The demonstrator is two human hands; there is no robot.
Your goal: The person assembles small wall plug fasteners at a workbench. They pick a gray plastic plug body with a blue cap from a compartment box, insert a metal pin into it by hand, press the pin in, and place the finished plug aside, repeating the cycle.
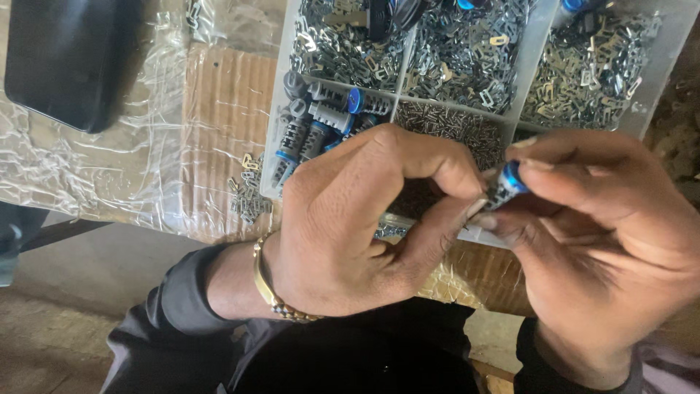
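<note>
My right hand [605, 233] pinches a small grey metal cylinder with a blue end [505, 186] between thumb and fingers. My left hand [364, 219] is bent in front of it, its thumb and forefinger tips touching the cylinder's near end; any small piece between them is hidden. Both hands hover over the near edge of a clear plastic compartment tray [275, 138]. A gold bracelet [273, 292] circles my left wrist, above a dark sleeve.
The tray holds several similar grey and blue cylinders [317, 120] at its left and heaps of small metal clips [467, 51] in other compartments. Loose clips [248, 193] lie on plastic-wrapped cardboard [219, 109]. A black case [69, 58] sits far left.
</note>
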